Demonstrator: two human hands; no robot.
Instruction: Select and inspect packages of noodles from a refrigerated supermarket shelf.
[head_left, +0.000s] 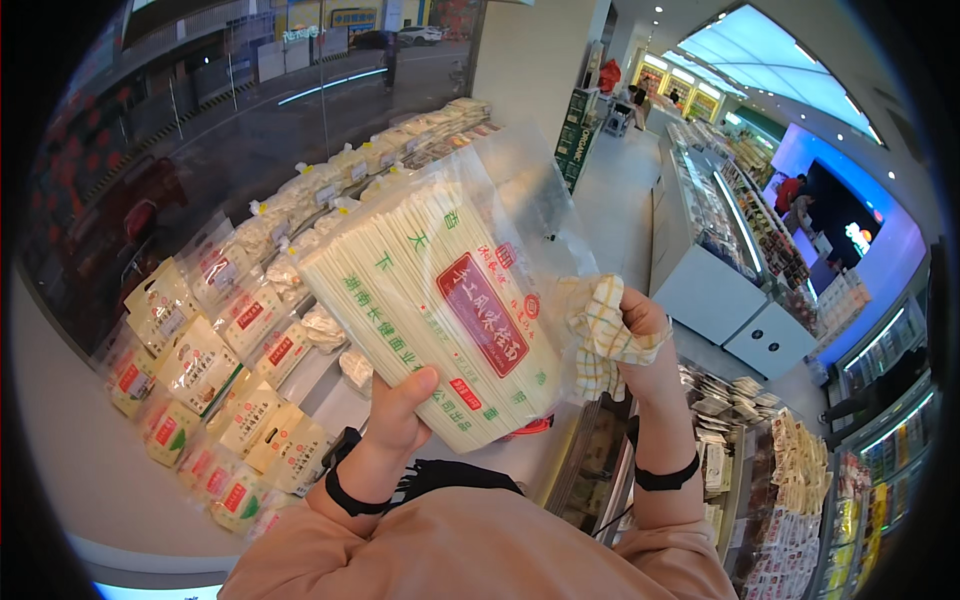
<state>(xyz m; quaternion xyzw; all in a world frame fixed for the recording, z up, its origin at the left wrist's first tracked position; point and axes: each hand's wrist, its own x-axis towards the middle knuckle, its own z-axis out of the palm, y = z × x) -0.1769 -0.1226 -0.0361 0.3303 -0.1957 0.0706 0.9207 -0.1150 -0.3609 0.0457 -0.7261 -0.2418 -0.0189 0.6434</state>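
A large clear plastic pack of dried stick noodles (420, 315), printed in green and red, is held up tilted before my chest. My left hand (403, 405) grips its lower left edge, with the thumb across the front and the fingers hidden behind. In my right hand (641, 322) is a bunched checked cloth (600, 330), white with yellow and green lines. The cloth is against the right side of the pack, by the loose, see-through end of its wrapper (540, 180).
Bagged noodles (199, 360) fill a stepped display along the window (247, 112). More packets (795, 480) are on shelves at lower right. A long white counter (720, 292) flanks the aisle (615, 202). People (791, 195) are farther back on the right.
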